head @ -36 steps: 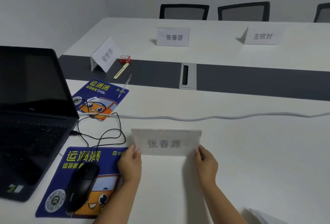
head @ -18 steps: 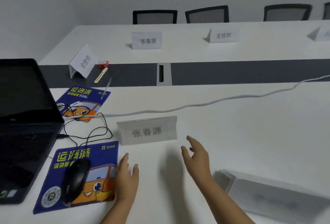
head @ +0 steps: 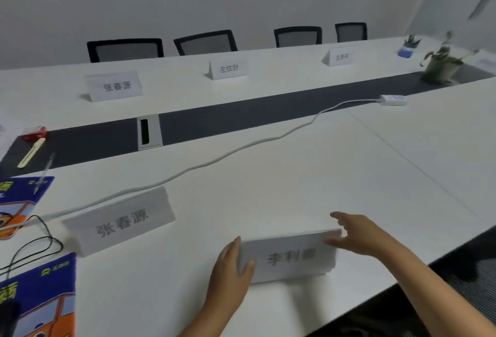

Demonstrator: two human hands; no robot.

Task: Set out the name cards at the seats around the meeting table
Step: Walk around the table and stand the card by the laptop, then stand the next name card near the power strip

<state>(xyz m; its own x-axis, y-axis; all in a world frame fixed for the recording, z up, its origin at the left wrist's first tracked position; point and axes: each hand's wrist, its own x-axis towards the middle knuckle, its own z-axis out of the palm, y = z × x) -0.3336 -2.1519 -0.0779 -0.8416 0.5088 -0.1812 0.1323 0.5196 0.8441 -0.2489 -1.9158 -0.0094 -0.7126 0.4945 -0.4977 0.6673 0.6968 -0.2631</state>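
1. Head view: I see the name card point(head: 288, 255) standing on the white counter point(head: 295, 175) near its front edge.
2. My left hand point(head: 228, 277) grips its left end, fingers point(head: 248, 265) wrapped around the front face.
3. My right hand point(head: 359, 234) is at its right end, fingers point(head: 334, 241) spread and touching the top corner.

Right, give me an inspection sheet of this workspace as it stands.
Surface: white table with a dark centre strip.
Job's things: near card between both hands; placed card stands to its left; three far cards by the chairs.
Clutter: mouse pads, pen, red box, plants.
Hands: left hand on the near card's left end; right hand at its right end, fingers spread.
Cables: white cable to a power strip; black cable at left.
Surroundings: four chairs, plain wall.
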